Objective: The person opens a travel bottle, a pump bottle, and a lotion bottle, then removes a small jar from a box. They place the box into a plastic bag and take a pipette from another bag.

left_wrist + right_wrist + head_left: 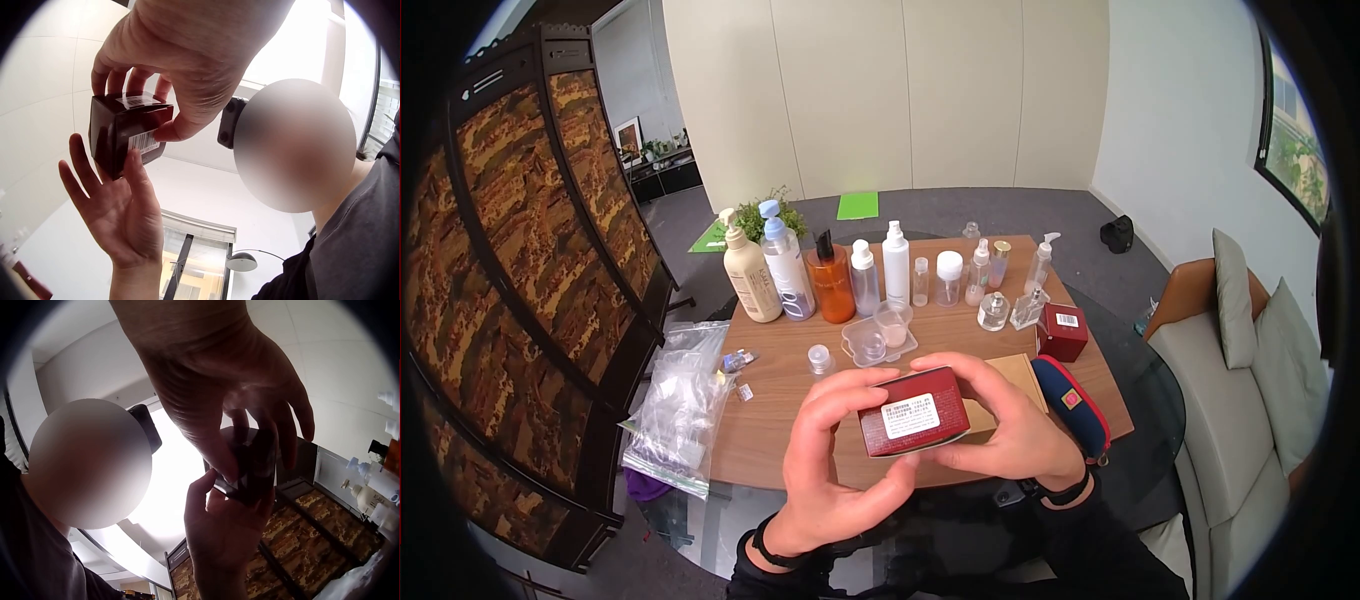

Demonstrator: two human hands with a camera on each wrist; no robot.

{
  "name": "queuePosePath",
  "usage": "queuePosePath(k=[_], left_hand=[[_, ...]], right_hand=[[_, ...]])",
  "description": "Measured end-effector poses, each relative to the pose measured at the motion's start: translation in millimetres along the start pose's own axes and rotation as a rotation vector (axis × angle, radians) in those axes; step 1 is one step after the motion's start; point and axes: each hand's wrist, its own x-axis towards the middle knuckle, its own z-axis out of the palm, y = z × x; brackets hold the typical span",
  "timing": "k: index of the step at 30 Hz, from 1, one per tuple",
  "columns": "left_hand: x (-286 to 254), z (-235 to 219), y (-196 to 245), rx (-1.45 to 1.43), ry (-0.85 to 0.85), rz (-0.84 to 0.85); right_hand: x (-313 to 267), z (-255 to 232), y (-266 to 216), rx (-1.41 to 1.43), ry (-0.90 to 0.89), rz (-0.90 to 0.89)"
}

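A small dark red box (pixel 878 436) with a white printed label (pixel 911 416) is held up over the near side of the table, between both hands. My left hand (pixel 832 478) grips it from the left, fingers over the top and thumb low at the near edge. From the right, my right hand (pixel 1015 432) holds it with fingers on top and thumb underneath. In the left wrist view a barcode sticker (pixel 145 142) shows on the box, close to both thumbs. The right wrist view shows the box (pixel 253 465) as dark, partly covered by fingers.
Several pump and spray bottles, including an amber bottle (pixel 831 288), line the back of the wooden table (pixel 775 430). A clear plastic case (pixel 865 345) lies before them. Another red box (pixel 1050 345) and a navy pouch (pixel 1065 425) stand right; plastic bags (pixel 670 410) hang left.
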Motion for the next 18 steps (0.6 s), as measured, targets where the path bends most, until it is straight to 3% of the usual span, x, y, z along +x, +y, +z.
queuePosePath(k=[5,11,13,15,18], left_hand=[[-1.3,3.6,-0.2,-0.086,0.047,-0.020],[-2.5,-1.3,-1.9,0.040,-0.076,0.000],[0.4,0.8,7.8,-0.011,-0.182,-0.131],[4.5,-1.1,14.4,-0.052,-0.323,-0.252],[8.6,1.7,14.0,0.046,-0.366,-0.283]], right_hand=[[-0.3,-3.6,-5.8,-0.006,-0.024,-0.004],[-4.2,-6.9,-0.2,0.398,0.288,-0.039],[-4.5,-5.5,3.1,0.540,0.380,-0.056],[-5.7,-8.2,4.6,0.482,0.320,-0.054],[-6.2,-6.8,2.4,0.382,0.246,-0.098]])
